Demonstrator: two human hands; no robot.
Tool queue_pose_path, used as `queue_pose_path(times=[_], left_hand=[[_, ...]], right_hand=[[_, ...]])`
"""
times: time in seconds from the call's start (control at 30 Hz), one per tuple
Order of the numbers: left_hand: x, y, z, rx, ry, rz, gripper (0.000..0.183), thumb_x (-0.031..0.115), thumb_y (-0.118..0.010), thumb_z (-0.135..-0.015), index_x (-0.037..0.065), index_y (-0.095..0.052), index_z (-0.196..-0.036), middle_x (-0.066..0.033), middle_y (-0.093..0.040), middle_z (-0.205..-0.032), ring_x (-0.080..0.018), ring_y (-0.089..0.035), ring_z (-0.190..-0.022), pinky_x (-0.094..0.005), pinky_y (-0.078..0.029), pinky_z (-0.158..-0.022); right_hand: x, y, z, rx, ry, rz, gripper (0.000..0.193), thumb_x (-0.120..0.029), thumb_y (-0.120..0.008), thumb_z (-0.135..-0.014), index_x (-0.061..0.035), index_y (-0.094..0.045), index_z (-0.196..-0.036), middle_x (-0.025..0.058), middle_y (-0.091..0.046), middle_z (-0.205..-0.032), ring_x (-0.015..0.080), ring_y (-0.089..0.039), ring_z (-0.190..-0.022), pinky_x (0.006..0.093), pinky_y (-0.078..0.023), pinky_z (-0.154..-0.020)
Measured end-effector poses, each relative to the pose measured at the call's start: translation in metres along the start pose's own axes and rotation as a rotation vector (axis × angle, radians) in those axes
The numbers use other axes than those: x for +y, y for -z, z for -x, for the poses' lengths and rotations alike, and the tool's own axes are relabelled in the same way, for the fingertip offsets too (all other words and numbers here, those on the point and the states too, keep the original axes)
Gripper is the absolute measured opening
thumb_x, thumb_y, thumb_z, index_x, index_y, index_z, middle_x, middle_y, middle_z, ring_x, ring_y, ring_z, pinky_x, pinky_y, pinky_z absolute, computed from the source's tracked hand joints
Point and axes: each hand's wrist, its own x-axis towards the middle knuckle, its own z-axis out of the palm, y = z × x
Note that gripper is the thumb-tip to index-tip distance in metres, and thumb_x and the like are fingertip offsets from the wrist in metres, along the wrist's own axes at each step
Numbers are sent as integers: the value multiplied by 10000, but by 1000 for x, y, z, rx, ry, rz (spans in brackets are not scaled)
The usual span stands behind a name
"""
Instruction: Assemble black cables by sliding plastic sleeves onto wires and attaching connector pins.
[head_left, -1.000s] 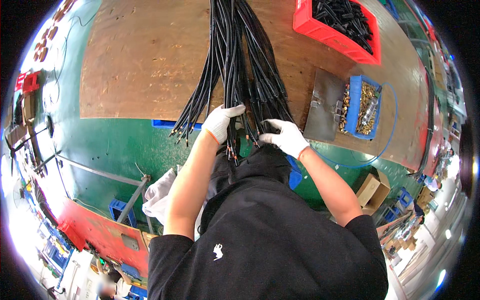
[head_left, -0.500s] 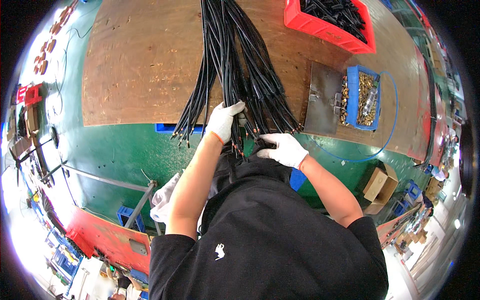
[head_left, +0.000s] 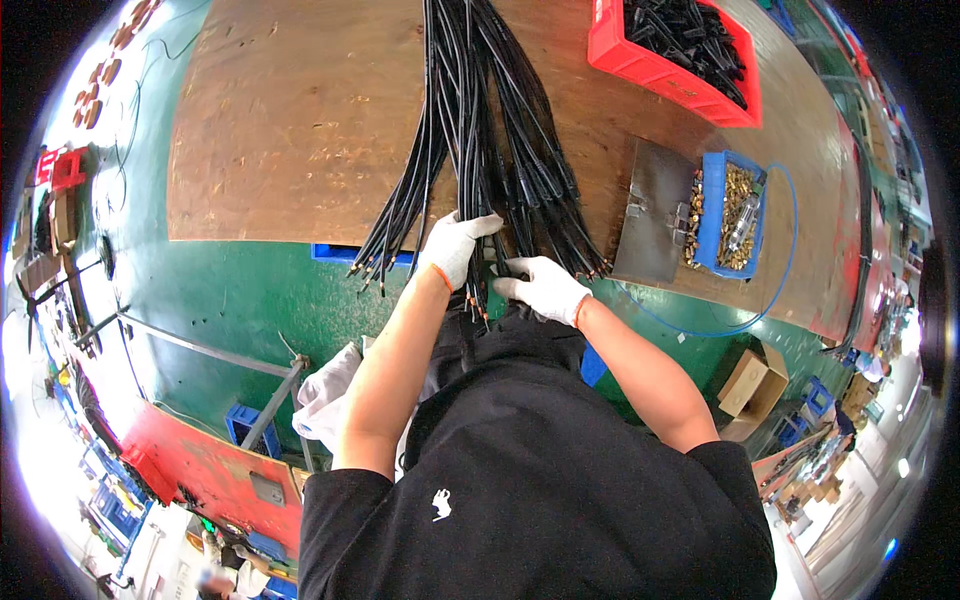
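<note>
Long black cables (head_left: 465, 110) run down the table in a thick bundle and fan out at its near edge. Bare copper shows at many of their ends. My left hand (head_left: 455, 245), in a white glove, is closed around the middle strands just past the edge. To its right, my gloved right hand (head_left: 543, 290) has its fingers bent in close to the cable ends. What its fingertips hold, if anything, is hidden by the glove and the dark clothing behind. Loose strands hang on both sides of my hands.
A red crate (head_left: 670, 62) of black parts stands at the far right of the wooden table (head_left: 290, 130). Nearer are a metal plate (head_left: 648, 225) and a blue bin (head_left: 708, 215) of brass fittings. A blue hose (head_left: 795, 235) curves around the bin. A cardboard box (head_left: 752, 390) is on the floor.
My right hand has moved slightly left and up, closer to my left hand, with its fingers more bent. The view has shifted a little; my left hand keeps its grip on the cables.
</note>
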Motion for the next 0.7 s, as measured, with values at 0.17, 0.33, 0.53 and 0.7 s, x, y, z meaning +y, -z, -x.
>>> queue_pose_path(times=[0.17, 0.33, 0.53, 0.7], left_hand=[[9, 6, 9, 89, -63, -190, 241, 281, -754, -952, 53, -724, -1022, -16, -709, -853, -113, -625, -669, -282, -520, -616], [29, 23, 19, 79, 4, -122, 574, 295, -752, -953, -124, -609, -1318, -141, -733, -1152, -179, -692, -990, -344, -572, -825], [32, 24, 22, 115, 21, -32, 331, 237, -736, -963, -31, -655, -1141, -81, -712, -969, -154, -666, -812, -316, -550, -699], [20, 27, 12, 88, -16, -169, 231, 235, -734, -967, 25, -703, -1056, -43, -712, -854, -133, -647, -698, -289, -544, -652]], right_hand=[[5, 5, -53, 230, 73, 37, 633, -442, -736, -898, 71, -694, -1267, 243, -750, -1193, 316, -715, -1127, 387, -517, -1001], [-41, 32, -103, 265, 101, 200, 571, -465, -724, -877, 43, -747, -1138, 267, -751, -1080, 366, -729, -1060, 423, -539, -935], [-69, 47, -117, 305, 10, -477, 382, -217, -694, -969, -35, -671, -1305, 56, -723, -1007, 137, -664, -781, 296, -557, -605], [-38, 44, -103, 210, 102, -816, 392, -43, -624, -913, -14, -656, -1303, 80, -736, -1037, 182, -719, -864, 314, -600, -664]])
